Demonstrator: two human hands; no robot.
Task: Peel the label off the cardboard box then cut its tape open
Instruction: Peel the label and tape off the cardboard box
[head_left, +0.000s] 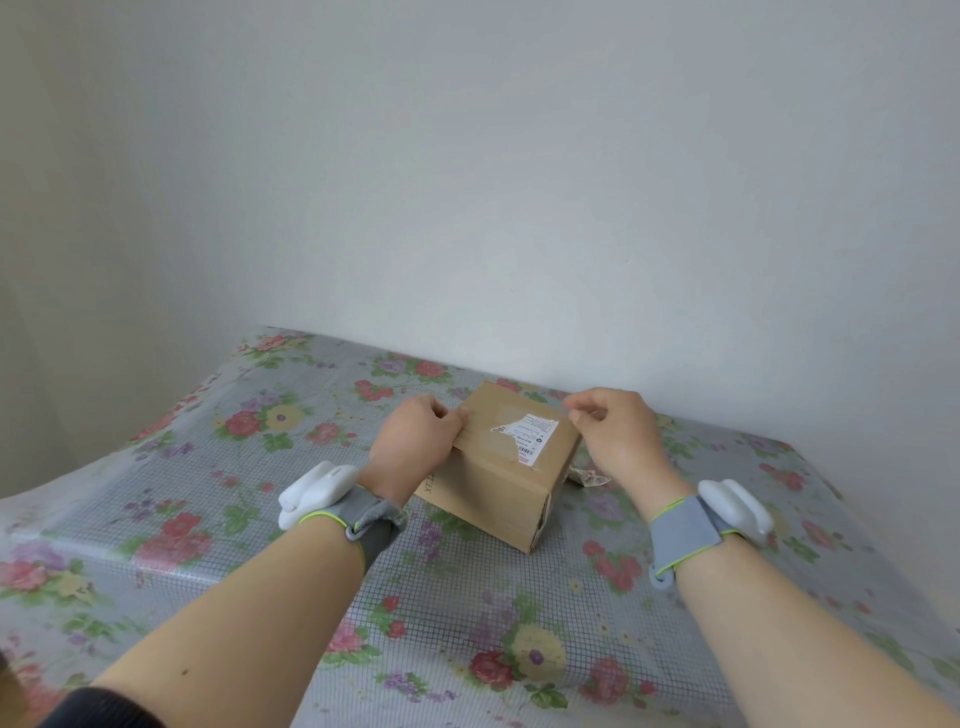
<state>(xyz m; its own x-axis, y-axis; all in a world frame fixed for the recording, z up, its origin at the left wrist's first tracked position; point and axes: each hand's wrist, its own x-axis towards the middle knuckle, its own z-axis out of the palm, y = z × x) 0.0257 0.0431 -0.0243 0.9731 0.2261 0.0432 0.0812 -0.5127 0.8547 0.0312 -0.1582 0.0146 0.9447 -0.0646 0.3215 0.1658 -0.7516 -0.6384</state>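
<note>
Steadying the small brown cardboard box (493, 488) near the far edge of the flowered tabletop (467, 623), our left hand (415, 436) curls over its left rim. Our right hand (615, 434) pinches at the right corner; on what, we cannot tell. The torn white paper label (532, 432) looks thin and tear-prone, so we would take it by a lifted edge.

A: Print on the label (530, 434)?
B: Too small to read.
A: Side lettering on the box (498, 493)?
B: Cut short behind the wrist of the left hand (415, 441).
A: Pinch of the right hand (618, 441)?
B: Contents indiscernible; the paper scrap (587, 475) behind it is half hidden.
</note>
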